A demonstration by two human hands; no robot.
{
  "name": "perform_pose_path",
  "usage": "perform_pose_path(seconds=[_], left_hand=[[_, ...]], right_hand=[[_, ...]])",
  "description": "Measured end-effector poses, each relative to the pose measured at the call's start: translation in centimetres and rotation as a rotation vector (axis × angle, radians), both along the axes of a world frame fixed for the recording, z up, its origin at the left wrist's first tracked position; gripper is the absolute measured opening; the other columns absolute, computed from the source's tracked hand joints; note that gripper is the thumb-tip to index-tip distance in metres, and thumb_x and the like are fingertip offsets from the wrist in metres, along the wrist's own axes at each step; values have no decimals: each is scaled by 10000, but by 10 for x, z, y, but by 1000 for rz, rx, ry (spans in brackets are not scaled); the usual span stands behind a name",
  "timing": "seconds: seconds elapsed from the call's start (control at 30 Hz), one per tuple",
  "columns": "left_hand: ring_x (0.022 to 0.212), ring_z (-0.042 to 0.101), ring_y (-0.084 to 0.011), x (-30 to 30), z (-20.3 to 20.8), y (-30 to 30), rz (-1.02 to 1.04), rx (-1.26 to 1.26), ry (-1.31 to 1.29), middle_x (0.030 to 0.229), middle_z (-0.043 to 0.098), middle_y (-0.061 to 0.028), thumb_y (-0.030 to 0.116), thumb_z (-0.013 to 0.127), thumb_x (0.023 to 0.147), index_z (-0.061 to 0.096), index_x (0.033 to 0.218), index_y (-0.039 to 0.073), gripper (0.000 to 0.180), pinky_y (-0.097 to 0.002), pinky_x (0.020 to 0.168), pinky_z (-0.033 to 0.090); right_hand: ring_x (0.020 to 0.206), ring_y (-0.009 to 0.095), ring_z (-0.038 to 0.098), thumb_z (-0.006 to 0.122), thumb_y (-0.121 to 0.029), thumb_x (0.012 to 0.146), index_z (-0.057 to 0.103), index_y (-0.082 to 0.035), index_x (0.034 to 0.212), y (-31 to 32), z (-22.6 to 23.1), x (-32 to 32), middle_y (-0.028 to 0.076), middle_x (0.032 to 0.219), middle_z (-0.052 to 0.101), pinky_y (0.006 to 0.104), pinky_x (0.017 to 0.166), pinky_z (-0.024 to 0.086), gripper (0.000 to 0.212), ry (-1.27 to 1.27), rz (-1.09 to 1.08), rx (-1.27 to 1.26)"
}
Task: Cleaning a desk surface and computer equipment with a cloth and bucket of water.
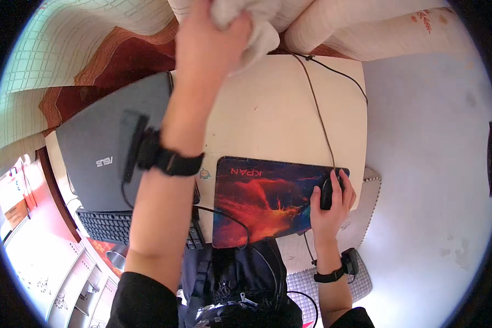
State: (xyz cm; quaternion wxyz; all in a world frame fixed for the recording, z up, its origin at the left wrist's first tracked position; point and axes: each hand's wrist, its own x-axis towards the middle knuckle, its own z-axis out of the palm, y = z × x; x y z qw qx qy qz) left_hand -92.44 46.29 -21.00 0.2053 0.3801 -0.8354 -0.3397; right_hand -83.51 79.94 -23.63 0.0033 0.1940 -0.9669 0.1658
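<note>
My left hand (213, 38) reaches to the far edge of the desk, fingers closed round a whitish cloth (261, 41); some blur covers the fingers. On the right, my right hand (332, 210) is wrapped over a black computer mouse (326, 194). The mouse rests at the right end of a dark mouse pad (268, 199) with a red and blue flame-like picture. From it a thin cable (317, 104) runs to the back of the desk. Each wrist carries a black strap with a small device.
A closed dark grey laptop (115, 142) lies on the left of the cream desk (268, 120). A black keyboard (104, 225) sits in front of it, partly behind my left forearm. Patterned curtains (377, 27) hang along the back. A chair seat (366, 213) shows at the right.
</note>
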Motion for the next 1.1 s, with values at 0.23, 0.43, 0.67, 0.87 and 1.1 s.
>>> perform_pose_path(seconds=[0.23, 0.43, 0.67, 0.87, 1.1], left_hand=[[1227, 516, -299, 81, -7, -10, -16, 1555, 842, 1383, 486, -154, 329, 416, 976, 427, 1365, 44, 482, -455, 1029, 428], [1246, 501, -303, 127, -10, 12, -91, 1845, 1035, 1391, 493, -122, 430, 356, 985, 422, 1392, 75, 544, -485, 1055, 402], [1270, 480, -277, 147, 20, 74, -216, 1988, 608, 1411, 469, -111, 411, 366, 1005, 380, 1418, 68, 537, -453, 1063, 403], [1302, 434, -245, 134, 26, 154, 242, 1857, 253, 1414, 439, -109, 415, 413, 1010, 335, 1432, 57, 558, -369, 1090, 360], [1341, 364, -363, 235, 26, 159, -288, 616, -44, 1355, 433, -229, 232, 526, 924, 351, 1384, -55, 569, -451, 1071, 354]], right_hand=[[1194, 387, 453, 724, -208, 759, 526, -68, 1309, -7, 25, -4, 197, 1347, 465, 488, 990, 394, 601, -59, -20, 46], [1285, 397, 396, 719, -286, 779, 487, -63, 1351, -55, 45, -26, 245, 1410, 379, 492, 1037, 357, 657, -160, 153, -498], [1393, 307, 302, 798, -484, 686, 279, -26, 1470, -118, 70, -54, 205, 1509, 279, 449, 1099, 307, 1045, -652, 205, -982], [1346, 261, 380, 879, -290, 582, 289, -20, 1457, -75, 78, -14, 162, 1472, 354, 385, 1095, 334, 1089, -738, 133, -830], [1193, 289, 500, 744, -109, 630, 548, -75, 1276, -143, 40, -27, 147, 1282, 520, 384, 1010, 410, 675, -253, 261, -391]])
